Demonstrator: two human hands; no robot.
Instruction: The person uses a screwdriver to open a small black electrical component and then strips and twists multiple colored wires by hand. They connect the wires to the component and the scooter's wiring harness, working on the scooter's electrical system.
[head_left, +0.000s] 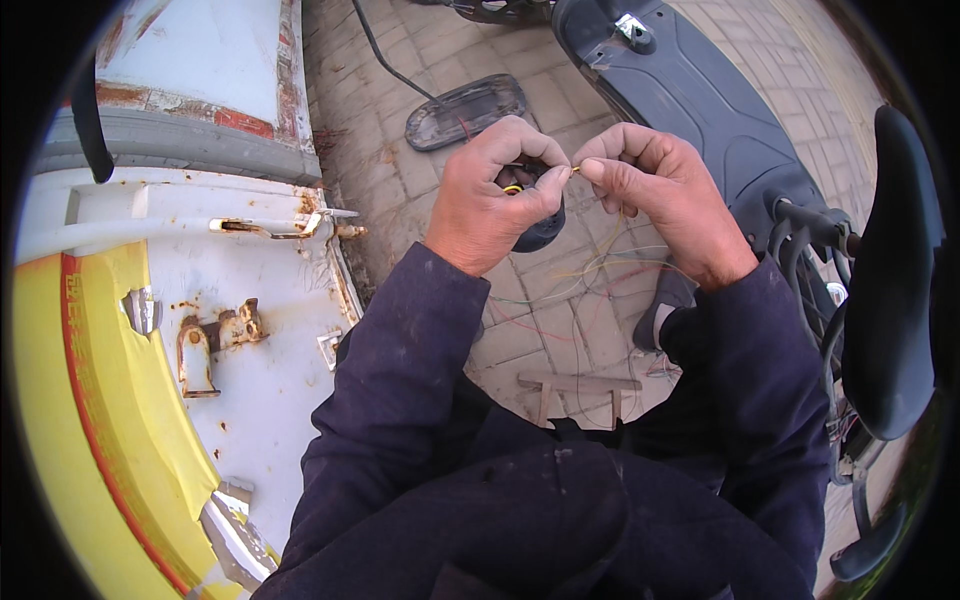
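Note:
In front of me, my left hand [500, 195] and my right hand [665, 185] meet fingertip to fingertip. Both pinch a thin yellow wire [575, 170] where they meet. A dark item with a yellow band [513, 188] shows inside the curl of my left hand; its kind is mostly hidden. Just under that hand is a dark rounded thing [541, 232], partly covered by it. Loose thin wires [600, 268] in yellow, green and red hang in loops below my right hand, over the paving.
An electric scooter stands at right, with its grey footboard [690, 100] and black seat [895, 280]. A black oval tray-like piece [468, 112] lies on the paving. A small wooden stool [578, 382] is near my legs. At left is a white metal panel [270, 370] with rusty fittings and yellow sheeting [110, 400].

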